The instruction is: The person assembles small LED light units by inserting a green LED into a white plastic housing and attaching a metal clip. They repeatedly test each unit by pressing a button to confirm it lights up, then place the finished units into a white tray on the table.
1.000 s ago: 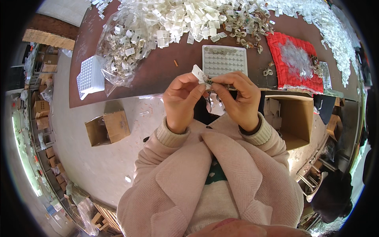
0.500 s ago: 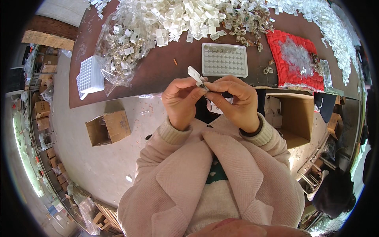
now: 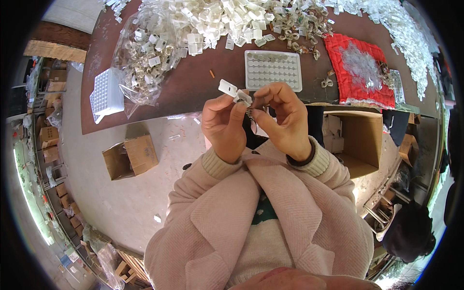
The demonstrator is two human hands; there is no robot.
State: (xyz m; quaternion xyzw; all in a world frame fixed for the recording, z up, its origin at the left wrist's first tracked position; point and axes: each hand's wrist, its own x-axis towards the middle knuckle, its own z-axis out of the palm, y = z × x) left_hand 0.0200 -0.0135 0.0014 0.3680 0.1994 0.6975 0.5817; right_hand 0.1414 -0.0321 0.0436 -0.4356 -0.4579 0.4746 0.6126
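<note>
Both hands together above table edge. Left hand (image 3: pixel 224 126) pinches small white plastic clip (image 3: pixel 234 91) between thumb and fingertips; right hand (image 3: pixel 282 121) fingers closed on clip's other end, tiny metal part there, too small to tell. White compartment tray (image 3: pixel 273 69) just beyond on brown table (image 3: pixel 193 82). Red cloth (image 3: pixel 360 72) right, bagged clips (image 3: pixel 145 63) left.

We see even, bright daylight with soft, faint shadows under the bench (image 3: pixel 193 92). The clear plastic bag (image 3: pixel 145 53) glints. Fisheye bending curves the bench edge, the rim falls black, and focus stays sharp at the centre.
</note>
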